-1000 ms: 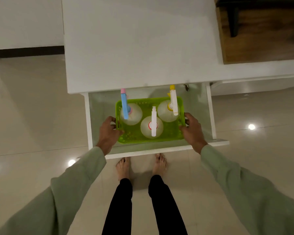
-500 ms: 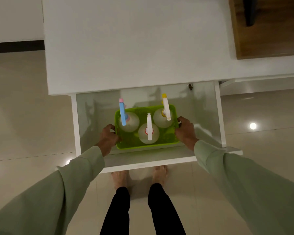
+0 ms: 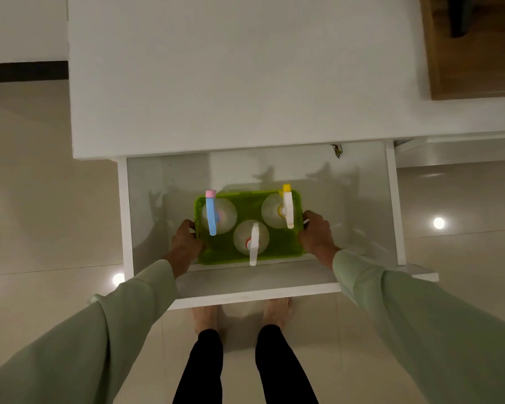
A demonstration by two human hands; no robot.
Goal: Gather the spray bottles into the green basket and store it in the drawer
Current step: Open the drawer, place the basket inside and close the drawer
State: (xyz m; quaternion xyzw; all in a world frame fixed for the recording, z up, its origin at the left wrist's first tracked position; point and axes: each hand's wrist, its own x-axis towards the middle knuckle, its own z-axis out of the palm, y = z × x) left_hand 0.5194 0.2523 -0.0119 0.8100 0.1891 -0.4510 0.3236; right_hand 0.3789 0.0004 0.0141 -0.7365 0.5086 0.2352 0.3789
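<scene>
Now both hands hold the bright green plastic basket [image 3: 247, 252] inside the open white drawer [image 3: 394, 205], left hand [image 3: 185, 243] in a closed grip on its left end, right hand [image 3: 315, 234] likewise on its right. Between the grips stand three clear spray bottles: the blue-triggered bottle [image 3: 212, 214] nearest the left, the yellow-capped bottle [image 3: 286, 207] nearest the right, the white-triggered bottle [image 3: 252, 243] midway, toward the person.

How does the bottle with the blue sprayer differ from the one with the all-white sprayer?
The blue-sprayer bottle has a pink tip and stands at the green basket's back left; the white-sprayer bottle stands front centre, its nozzle overhanging the near rim. Both are upright, round and pale.
</scene>
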